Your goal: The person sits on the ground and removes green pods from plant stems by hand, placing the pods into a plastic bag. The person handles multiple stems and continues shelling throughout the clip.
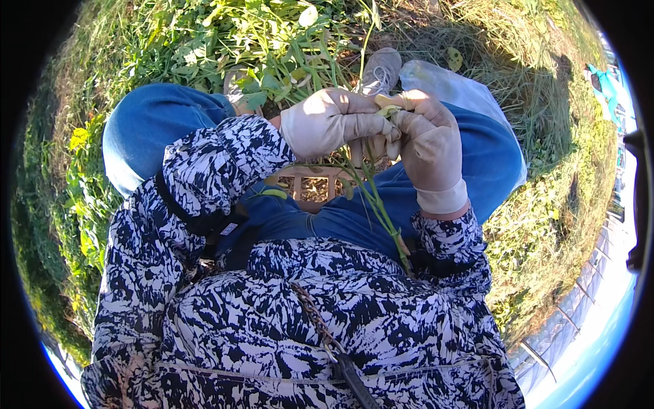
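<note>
Both my hands wear pale, soiled gloves and meet at the upper centre. My left hand [334, 122] and my right hand [431, 140] close their fingertips around a green bean-like pod [388, 110]. From below the gloves a cut green plant stalk [378, 204] slants down to my lap, its lower end against my jacket. Fingers curl about the upper part of this stalk, partly hidden. A few pods hang on it, one green pod [274, 194] lying over my jeans at the left.
A whitish plastic bag [444, 84] lies beyond and along my right knee. Between my legs is a slatted frame [314, 173]. Leafy green plants [276, 56] lie ahead, with dry grass [536, 92] at the right. A blue-clad person [605, 92] is far right.
</note>
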`<state>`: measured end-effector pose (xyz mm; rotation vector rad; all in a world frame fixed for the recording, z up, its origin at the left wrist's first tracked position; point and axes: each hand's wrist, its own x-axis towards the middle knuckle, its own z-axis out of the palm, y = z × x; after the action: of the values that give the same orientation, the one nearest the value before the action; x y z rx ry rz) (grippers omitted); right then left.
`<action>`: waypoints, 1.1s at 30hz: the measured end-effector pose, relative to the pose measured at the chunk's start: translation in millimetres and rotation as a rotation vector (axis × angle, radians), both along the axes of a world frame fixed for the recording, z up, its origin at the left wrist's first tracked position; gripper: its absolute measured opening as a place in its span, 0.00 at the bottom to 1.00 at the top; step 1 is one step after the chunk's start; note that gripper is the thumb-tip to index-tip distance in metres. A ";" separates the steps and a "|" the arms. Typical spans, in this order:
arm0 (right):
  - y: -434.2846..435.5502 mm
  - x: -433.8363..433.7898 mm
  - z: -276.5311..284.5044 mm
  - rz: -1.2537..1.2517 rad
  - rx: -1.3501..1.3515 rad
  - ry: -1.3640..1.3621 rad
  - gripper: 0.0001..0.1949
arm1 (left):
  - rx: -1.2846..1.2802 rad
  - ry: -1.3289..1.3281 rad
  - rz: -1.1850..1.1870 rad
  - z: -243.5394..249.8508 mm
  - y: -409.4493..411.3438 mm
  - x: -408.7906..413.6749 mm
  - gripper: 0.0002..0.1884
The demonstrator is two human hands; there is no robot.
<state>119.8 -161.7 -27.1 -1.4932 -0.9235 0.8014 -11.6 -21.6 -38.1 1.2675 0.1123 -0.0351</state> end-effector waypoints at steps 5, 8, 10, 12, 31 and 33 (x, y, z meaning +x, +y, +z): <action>-0.5 1.0 7.5 -0.007 -0.068 0.350 0.08 | -0.024 0.102 -0.001 -0.1 0.8 1.8 0.17; -1.1 -0.5 10.3 0.012 -0.101 0.218 0.08 | -0.035 0.143 0.095 4.4 -7.7 -1.2 0.17; -1.7 -1.1 10.9 0.033 -0.074 0.139 0.08 | -0.087 0.215 0.064 8.6 -1.8 0.5 0.18; -1.1 0.4 7.5 0.048 -0.072 0.182 0.08 | -0.147 0.264 0.068 7.3 0.0 -0.6 0.20; 10.1 5.9 -15.1 -0.055 0.115 0.520 0.15 | 0.134 0.154 -0.220 5.4 -4.2 -1.3 0.22; 14.5 1.2 -8.4 -0.025 0.131 0.479 0.15 | 0.226 0.157 -0.235 6.2 -6.0 0.3 0.22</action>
<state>121.0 -147.3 -35.5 -1.1255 -0.5824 1.0033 -11.3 -27.6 -31.9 1.4978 0.1045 -0.3324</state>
